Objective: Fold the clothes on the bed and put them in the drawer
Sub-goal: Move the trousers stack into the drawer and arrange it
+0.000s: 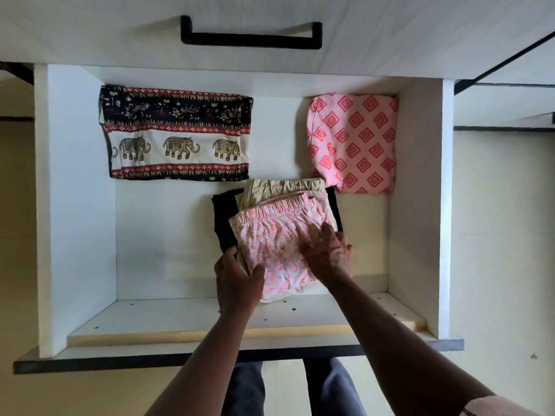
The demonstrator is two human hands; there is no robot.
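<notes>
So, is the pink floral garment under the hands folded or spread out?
Folded. The pink floral garment lies as a compact rectangle atop a stack inside the drawer.

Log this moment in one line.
left hand: grips pink floral folded garment edge | right hand: flat on it | under it: beige folded garment, black folded garment | place: open white drawer

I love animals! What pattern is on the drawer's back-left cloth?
The elephant-print cloth shows gold elephants on cream, with black and red borders; head view.
</notes>
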